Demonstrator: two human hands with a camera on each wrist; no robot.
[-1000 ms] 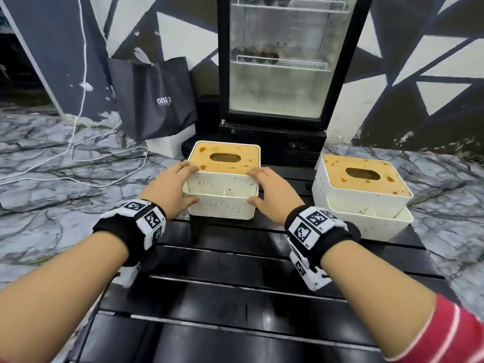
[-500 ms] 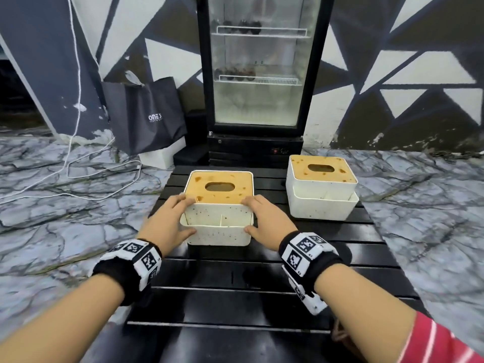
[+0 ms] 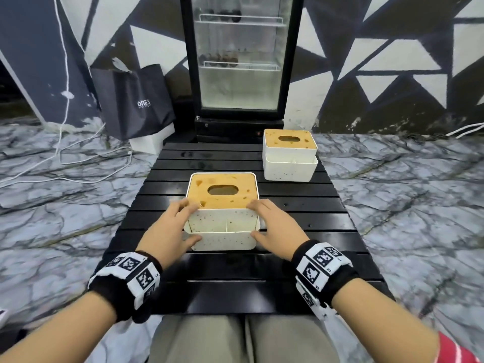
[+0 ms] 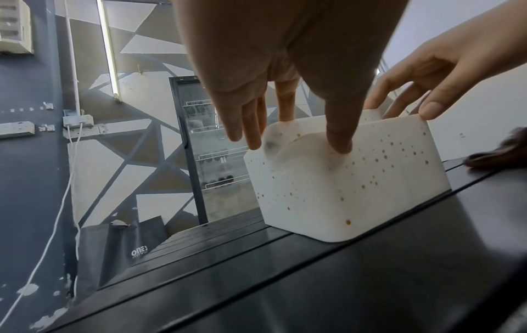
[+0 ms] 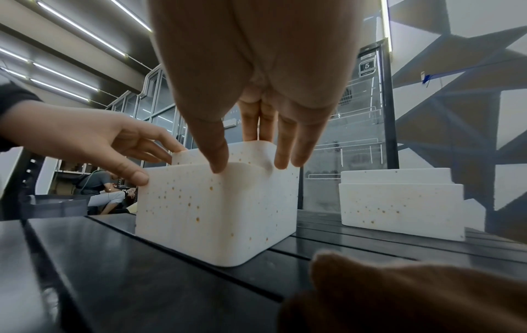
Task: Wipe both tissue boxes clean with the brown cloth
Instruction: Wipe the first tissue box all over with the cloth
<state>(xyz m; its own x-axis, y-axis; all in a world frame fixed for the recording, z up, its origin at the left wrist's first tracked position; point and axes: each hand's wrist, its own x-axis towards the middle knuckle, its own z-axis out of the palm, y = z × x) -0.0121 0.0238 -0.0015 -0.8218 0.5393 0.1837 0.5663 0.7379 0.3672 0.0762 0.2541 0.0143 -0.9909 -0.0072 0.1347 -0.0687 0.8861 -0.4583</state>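
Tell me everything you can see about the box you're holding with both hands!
The near tissue box is white, plastic-looking, with rounded corners and a tan lid that looks like wood with an oval slot. Brown specks dot its sides and darker spots mark the lid. A front pocket is split by a divider. It stands upright on the black slatted table. The left hand and right hand touch its two sides, thumbs on the front.
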